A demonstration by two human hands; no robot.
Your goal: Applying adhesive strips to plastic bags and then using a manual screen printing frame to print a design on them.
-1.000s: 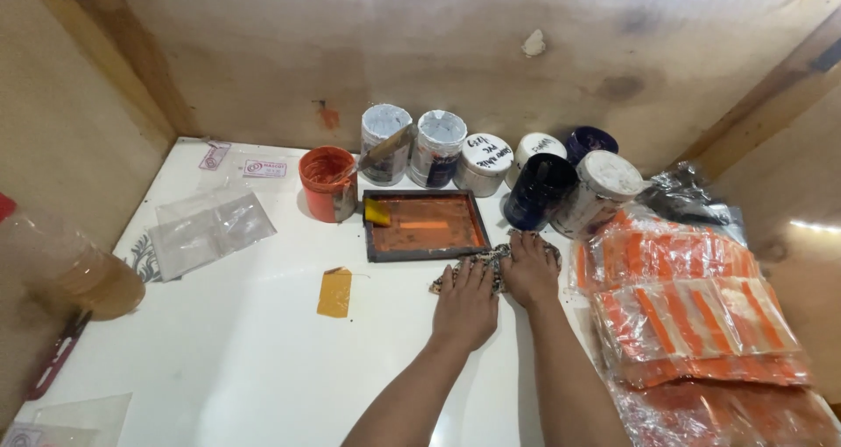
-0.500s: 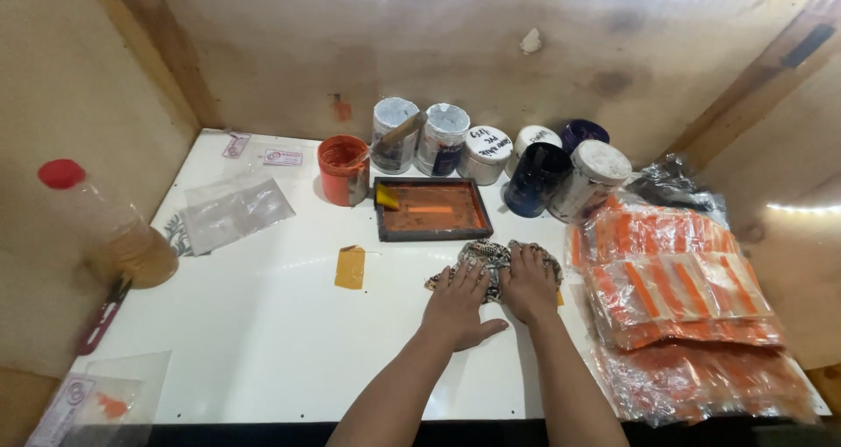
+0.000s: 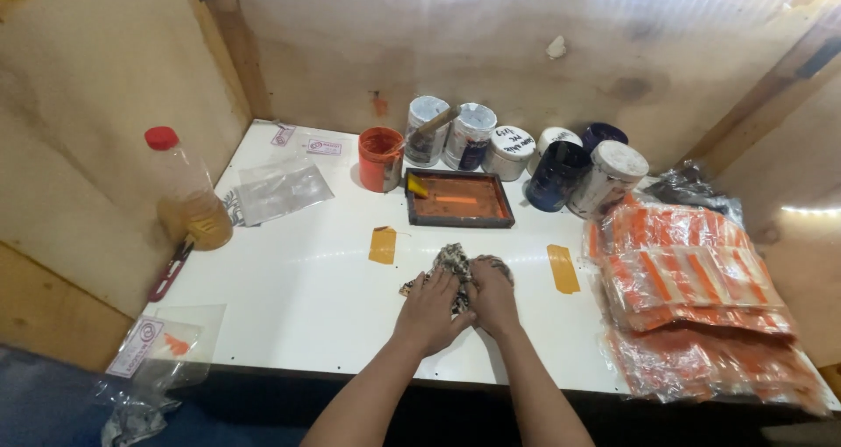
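On the white table | both hands still grip clamped on patterned rag, now nearer front edge

White tabletop in a corner of bare plywood walls, warm light from above.

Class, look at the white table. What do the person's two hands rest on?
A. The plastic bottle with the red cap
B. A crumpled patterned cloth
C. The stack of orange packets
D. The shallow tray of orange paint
B: both the left hand and the right hand press side by side on the crumpled patterned cloth, which lies on the white table in front of the tray.
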